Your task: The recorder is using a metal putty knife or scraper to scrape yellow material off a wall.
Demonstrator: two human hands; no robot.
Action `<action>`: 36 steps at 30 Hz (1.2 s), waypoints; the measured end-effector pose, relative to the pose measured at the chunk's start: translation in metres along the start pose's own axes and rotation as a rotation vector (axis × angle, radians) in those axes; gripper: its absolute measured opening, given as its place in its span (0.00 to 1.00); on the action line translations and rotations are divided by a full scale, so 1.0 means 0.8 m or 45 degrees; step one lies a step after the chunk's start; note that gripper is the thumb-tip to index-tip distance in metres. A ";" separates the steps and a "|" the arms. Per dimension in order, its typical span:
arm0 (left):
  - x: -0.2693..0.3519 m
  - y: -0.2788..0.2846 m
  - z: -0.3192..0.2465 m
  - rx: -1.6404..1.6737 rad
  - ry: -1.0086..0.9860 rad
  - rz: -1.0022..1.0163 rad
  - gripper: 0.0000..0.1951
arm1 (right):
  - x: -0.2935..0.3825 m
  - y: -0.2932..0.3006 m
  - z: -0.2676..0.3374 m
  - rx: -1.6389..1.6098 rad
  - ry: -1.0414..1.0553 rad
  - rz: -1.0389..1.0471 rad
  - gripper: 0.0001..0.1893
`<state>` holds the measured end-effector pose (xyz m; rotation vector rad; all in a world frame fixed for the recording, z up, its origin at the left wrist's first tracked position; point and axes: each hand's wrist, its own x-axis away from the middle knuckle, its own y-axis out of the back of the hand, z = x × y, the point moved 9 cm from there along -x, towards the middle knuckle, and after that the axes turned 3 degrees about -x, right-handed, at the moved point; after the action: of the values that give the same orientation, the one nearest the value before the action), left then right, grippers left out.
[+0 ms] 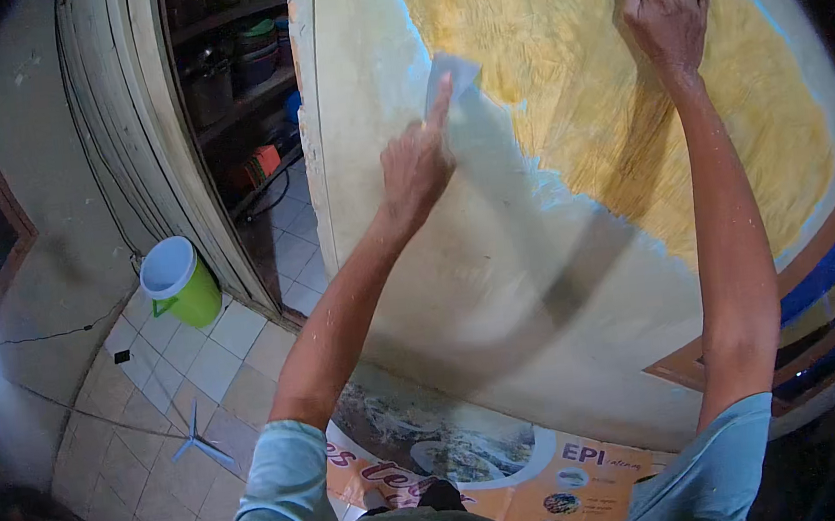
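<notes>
My left hand (419, 158) grips a flat scraper (451, 76), with the index finger stretched along its blade. The blade lies against the painted wall (419, 275), at the left edge of a large yellow-brown textured patch (575, 94). Bright blue ragged edging borders much of this patch. My right hand (665, 18) rests palm towards the patch at the upper right, fingers pointing up and holding nothing. Shadows of both arms fall across the wall.
A printed banner (501, 501) covers the floor below the wall. To the left, a doorway shows shelves (235, 14). A green bucket (198, 293) and a thin three-legged stand (195, 438) are on the tiles, with a cable (55, 337) along the left wall.
</notes>
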<state>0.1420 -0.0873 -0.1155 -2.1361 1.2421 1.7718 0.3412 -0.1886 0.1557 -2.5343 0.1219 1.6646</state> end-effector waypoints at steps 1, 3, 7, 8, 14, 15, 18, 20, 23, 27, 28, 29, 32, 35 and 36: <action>-0.011 0.002 0.004 -0.015 0.009 -0.007 0.43 | -0.003 0.000 0.007 0.021 0.010 -0.017 0.24; -0.022 0.009 0.000 0.056 -0.006 -0.112 0.45 | -0.001 -0.011 0.005 -0.038 -0.015 -0.038 0.25; 0.087 -0.057 0.028 0.083 0.075 0.152 0.44 | 0.001 -0.023 -0.013 -0.089 0.155 -0.308 0.24; 0.121 -0.073 0.035 0.054 0.149 0.268 0.44 | 0.002 -0.025 -0.014 -0.071 0.151 -0.287 0.24; 0.089 -0.049 0.062 0.101 0.215 0.173 0.43 | 0.004 -0.022 -0.009 -0.011 0.080 -0.222 0.24; 0.041 -0.026 0.051 0.002 0.268 0.117 0.43 | 0.005 -0.022 -0.013 0.007 0.094 -0.210 0.24; -0.084 0.046 0.043 -0.103 0.260 0.002 0.38 | 0.003 -0.017 -0.014 -0.032 0.136 -0.255 0.24; -0.121 0.072 0.048 -0.050 0.244 -0.028 0.37 | 0.006 -0.023 -0.012 -0.044 0.129 -0.251 0.24; -0.084 0.046 0.045 -0.039 0.301 0.050 0.38 | 0.004 -0.020 -0.014 -0.064 0.131 -0.280 0.24; 0.104 -0.043 0.018 0.115 0.287 0.194 0.44 | -0.002 -0.016 -0.013 -0.065 0.112 -0.277 0.24; 0.150 -0.061 0.027 0.090 0.308 0.256 0.45 | -0.002 -0.018 -0.004 -0.091 0.089 -0.282 0.24; 0.178 -0.072 0.031 0.081 0.331 0.320 0.45 | 0.000 -0.021 0.001 -0.107 0.077 -0.280 0.24; 0.182 -0.071 0.015 0.074 0.305 0.343 0.46 | 0.007 -0.027 -0.016 -0.035 0.086 -0.224 0.24; 0.177 -0.070 0.007 0.166 0.297 0.409 0.45 | 0.006 -0.022 -0.023 -0.036 0.097 -0.236 0.24; 0.178 -0.070 0.009 0.167 0.297 0.414 0.45 | 0.006 -0.022 -0.022 -0.035 0.103 -0.236 0.24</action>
<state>0.1703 -0.1192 -0.2628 -2.2158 1.7996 1.5197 0.3614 -0.1739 0.1591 -2.5445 -0.1264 1.5056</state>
